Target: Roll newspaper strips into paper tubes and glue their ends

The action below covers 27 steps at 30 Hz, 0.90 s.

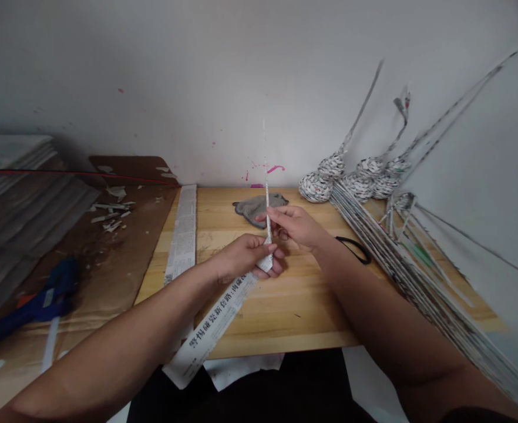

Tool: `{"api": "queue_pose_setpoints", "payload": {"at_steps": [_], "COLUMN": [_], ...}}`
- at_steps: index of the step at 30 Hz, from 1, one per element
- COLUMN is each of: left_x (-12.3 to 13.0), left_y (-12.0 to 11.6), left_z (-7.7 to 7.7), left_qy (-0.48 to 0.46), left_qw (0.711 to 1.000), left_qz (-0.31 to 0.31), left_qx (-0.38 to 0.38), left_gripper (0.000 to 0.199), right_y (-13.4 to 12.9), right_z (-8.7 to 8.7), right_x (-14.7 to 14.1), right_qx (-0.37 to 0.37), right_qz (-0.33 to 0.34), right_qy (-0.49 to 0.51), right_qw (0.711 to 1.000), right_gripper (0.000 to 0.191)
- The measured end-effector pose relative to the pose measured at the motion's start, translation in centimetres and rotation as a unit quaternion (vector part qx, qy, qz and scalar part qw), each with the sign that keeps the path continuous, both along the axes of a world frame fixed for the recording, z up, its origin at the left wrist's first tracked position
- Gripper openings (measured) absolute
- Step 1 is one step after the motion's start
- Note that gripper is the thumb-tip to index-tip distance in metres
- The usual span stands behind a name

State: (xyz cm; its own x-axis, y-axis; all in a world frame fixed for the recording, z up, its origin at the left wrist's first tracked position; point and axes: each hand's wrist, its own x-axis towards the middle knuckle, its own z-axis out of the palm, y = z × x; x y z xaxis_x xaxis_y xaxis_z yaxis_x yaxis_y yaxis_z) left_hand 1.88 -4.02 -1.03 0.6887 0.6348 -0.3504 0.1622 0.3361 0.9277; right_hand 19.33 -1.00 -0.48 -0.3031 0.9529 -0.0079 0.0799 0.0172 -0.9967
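Note:
A newspaper strip (pixel 217 329) slants up from the near table edge and turns into a thin rolled paper stick (pixel 267 197) pointing upward. My left hand (pixel 254 257) is closed around the point where the flat strip meets the roll. Just above it, my right hand (pixel 292 225) pinches the stick between thumb and fingers. Behind the hands a grey cloth (pixel 254 207) lies crumpled on the wooden table (pixel 285 311).
Flat newspaper strips (pixel 184 235) lie left of the hands. Cardboard (pixel 122 264) holds a blue glue gun (pixel 56 294) and paper scraps. At the right are woven paper gourds (pixel 316 187), a long bundle of paper sticks (pixel 400 264) and a black-handled tool (pixel 356 249).

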Motion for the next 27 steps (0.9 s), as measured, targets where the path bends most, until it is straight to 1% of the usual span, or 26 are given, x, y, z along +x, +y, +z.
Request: {"api": "queue_pose_setpoints", "payload": {"at_steps": [3,6,10,16,21,24,27], "left_x": [0.1,0.1,0.1,0.0,0.0,0.0,0.0], "left_y": [-0.3,-0.5,-0.4,-0.3,-0.4,-0.5,-0.2], "left_z": [0.4,0.6,0.4,0.2,0.4,0.2,-0.2], "left_qy": [-0.003,-0.006,-0.009,-0.011,-0.011,-0.018,-0.037], "left_qw": [1.000,1.000,1.000,1.000,1.000,0.999,0.999], "left_qz": [-0.013,-0.018,-0.022,-0.020,-0.029,-0.032,-0.007], "left_qx": [-0.006,-0.002,0.000,0.004,0.001,-0.002,-0.008], "left_gripper": [0.034,0.033,0.034,0.034,0.032,0.031,0.031], "right_y": [0.0,-0.2,-0.5,-0.5,-0.6,-0.6,-0.5], "right_z": [0.2,0.5,0.7,0.5,0.5,0.7,0.6], "right_x": [0.1,-0.3,-0.9,-1.2,-1.3,-1.4,-1.3], "right_qx": [-0.045,-0.059,-0.057,-0.023,-0.025,-0.034,-0.040], "right_qz": [-0.009,-0.030,-0.053,-0.076,-0.098,-0.097,-0.079], "right_qy": [0.064,0.083,0.087,0.083,0.069,0.073,0.082], "right_qw": [0.997,0.994,0.993,0.993,0.992,0.992,0.993], "right_gripper": [0.040,0.037,0.036,0.036,0.039,0.040,0.040]}}
